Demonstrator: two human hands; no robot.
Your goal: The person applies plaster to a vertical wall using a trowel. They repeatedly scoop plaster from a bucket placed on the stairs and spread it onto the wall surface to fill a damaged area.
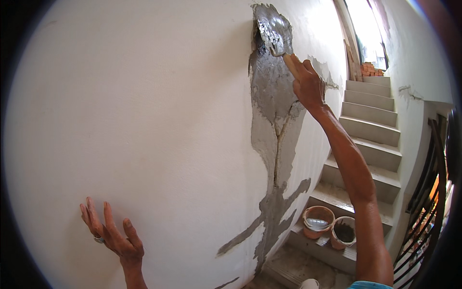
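Note:
My right hand (309,85) reaches up and grips the light handle of a trowel (275,32). The trowel's wet, shiny blade lies against the top of a patch of grey mortar (273,86) on the white wall (159,106). Below the fresh mortar a forked crack (277,144) runs down through the grey patch, and smeared grey streaks branch out lower down. At the lower left, my left hand (118,238) has its fingers spread by the wall, a ring on one of them, holding nothing. Whether its fingertips press on the wall I cannot tell.
Stairs (368,126) climb at the right towards a bright opening with stacked bricks (371,70). On a lower step stand a bucket (317,232) with a pale thing inside and a bucket of dark mortar (343,240). A dark railing (426,202) curves along the far right.

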